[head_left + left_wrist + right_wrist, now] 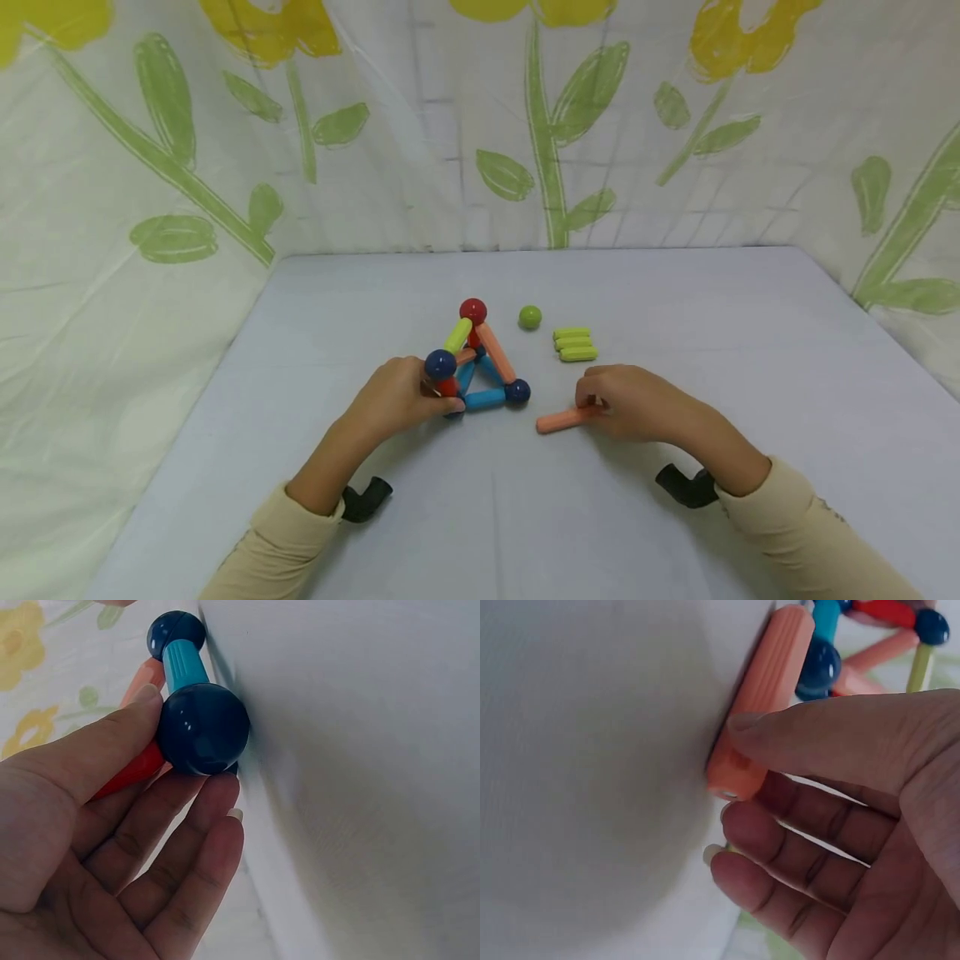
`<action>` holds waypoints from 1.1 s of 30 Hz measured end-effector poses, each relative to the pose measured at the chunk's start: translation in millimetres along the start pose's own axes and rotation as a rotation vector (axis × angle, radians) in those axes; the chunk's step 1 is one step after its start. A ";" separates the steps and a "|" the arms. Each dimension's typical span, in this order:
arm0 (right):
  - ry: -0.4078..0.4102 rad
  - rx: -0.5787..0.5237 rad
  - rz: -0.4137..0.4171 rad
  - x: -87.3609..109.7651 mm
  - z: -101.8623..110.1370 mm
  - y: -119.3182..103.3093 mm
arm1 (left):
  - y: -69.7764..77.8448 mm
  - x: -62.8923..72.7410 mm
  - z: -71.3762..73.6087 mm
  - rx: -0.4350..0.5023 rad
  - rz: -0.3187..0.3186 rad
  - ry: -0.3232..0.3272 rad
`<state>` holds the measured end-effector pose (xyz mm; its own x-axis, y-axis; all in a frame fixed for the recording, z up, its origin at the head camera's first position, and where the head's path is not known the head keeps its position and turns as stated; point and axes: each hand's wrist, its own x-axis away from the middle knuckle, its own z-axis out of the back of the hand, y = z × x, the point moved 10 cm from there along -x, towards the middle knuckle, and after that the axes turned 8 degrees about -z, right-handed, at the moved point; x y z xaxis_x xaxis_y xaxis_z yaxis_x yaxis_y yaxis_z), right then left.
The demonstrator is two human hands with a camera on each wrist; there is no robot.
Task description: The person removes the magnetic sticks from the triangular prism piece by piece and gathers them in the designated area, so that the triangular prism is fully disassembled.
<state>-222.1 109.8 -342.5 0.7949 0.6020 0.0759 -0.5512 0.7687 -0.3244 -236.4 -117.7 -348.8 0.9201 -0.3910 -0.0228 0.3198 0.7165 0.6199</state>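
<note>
A frame of magnetic rods and balls stands left of the table's middle, with a red ball (473, 312) at its top, dark blue balls (517, 392) at the lower corners and blue rods (485, 399) along the base. My left hand (401, 398) grips its near left corner, thumb beside a dark blue ball (204, 729) and a red rod (133, 769). My right hand (633, 404) pinches an orange rod (561, 420) by its right end, low at the table. In the right wrist view the thumb presses along that orange rod (769, 690).
Behind the right hand, three yellow-green rods (575, 344) lie side by side. A green ball (530, 317) sits to their left on the white table (675, 300). A flowered cloth (360, 183) hangs behind the table. Black curved pieces (686, 486) stick out at both wrists.
</note>
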 end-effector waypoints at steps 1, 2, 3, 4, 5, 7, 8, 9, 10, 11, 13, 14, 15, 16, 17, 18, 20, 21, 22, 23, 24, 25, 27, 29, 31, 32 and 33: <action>0.003 0.004 -0.018 1.4 2.4 5.6 | -0.2 0.1 0.2 -0.001 0.002 0.000; 0.003 0.000 -0.036 2.5 4.8 11.6 | -0.4 0.1 0.3 0.000 0.004 -0.001; 0.004 -0.003 -0.056 3.7 7.6 17.7 | -0.7 0.1 0.3 0.001 0.007 -0.003; 0.005 -0.002 -0.078 4.9 10.1 24.6 | -0.7 0.1 0.5 0.000 0.007 -0.005; 0.000 0.000 -0.099 5.8 12.4 31.6 | -0.9 0.2 0.7 -0.001 0.009 -0.007; -0.012 0.009 -0.133 7.0 16.7 45.4 | -1.1 0.5 1.7 -0.006 0.009 -0.009; -0.018 0.009 -0.149 7.3 18.5 52.7 | -1.0 0.6 2.5 -0.008 0.006 -0.008; -0.018 0.021 -0.154 7.3 20.6 59.3 | -0.8 0.8 3.4 -0.011 0.002 -0.005; -0.022 0.027 -0.169 7.5 22.0 67.2 | -0.7 0.9 4.1 -0.013 -0.002 -0.003; -0.025 0.028 -0.181 7.6 23.9 74.8 | -0.7 1.0 4.7 -0.014 -0.006 -0.001; -0.023 0.039 -0.206 8.3 28.1 89.9 | -0.5 0.9 5.7 -0.014 -0.014 0.004; -0.015 0.043 -0.222 8.5 30.6 97.1 | -0.3 0.8 6.0 -0.014 -0.016 0.006; -0.006 0.043 -0.236 8.6 32.9 104.5 | -0.3 0.8 6.0 -0.015 -0.017 0.007; 0.002 0.039 -0.253 8.7 35.1 111.3 | -0.3 0.7 5.9 -0.017 -0.016 0.007; 0.017 0.040 -0.264 8.4 37.6 117.3 | -0.4 0.6 5.9 -0.020 -0.012 0.008; 0.032 0.044 -0.276 7.9 39.8 122.6 | -0.4 0.5 6.1 -0.023 -0.008 0.009; 0.066 0.039 -0.299 4.9 43.3 131.8 | -0.4 0.6 6.2 -0.030 -0.001 0.011; 0.081 0.040 -0.302 2.8 44.7 135.4 | -0.3 0.6 6.2 -0.034 0.002 0.011; 0.093 0.045 -0.308 0.4 45.8 138.2 | -0.2 0.7 6.3 -0.035 0.004 0.012; 0.103 0.048 -0.315 -2.2 46.5 140.4 | -0.3 0.8 6.2 -0.035 0.007 0.012; 0.111 0.050 -0.323 -5.0 47.0 142.5 | -0.2 1.0 6.0 -0.032 0.008 0.012; 0.119 0.051 -0.330 -8.0 47.2 144.4 | 0.0 1.0 5.8 -0.033 0.008 0.013; 0.125 0.054 -0.342 -13.2 47.5 147.1 | 0.4 1.1 5.2 -0.031 0.008 0.012; 0.134 0.046 -0.350 -17.3 48.0 148.5 | 0.1 1.0 4.6 -0.028 0.011 0.013; 0.140 0.041 -0.356 -21.0 48.1 149.6 | 0.2 0.9 4.4 -0.026 0.009 0.013; 0.143 0.040 -0.358 -22.5 48.2 149.7 | 0.0 1.0 4.3 -0.026 0.008 0.013; 0.147 0.040 -0.358 -23.8 48.5 149.6 | -0.1 1.0 4.5 -0.027 0.007 0.015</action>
<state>-335.8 221.1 -347.1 0.9651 0.2585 0.0411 -0.2390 0.9342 -0.2648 -236.5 -120.8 -345.4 0.9256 -0.3774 -0.0298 0.3188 0.7345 0.5990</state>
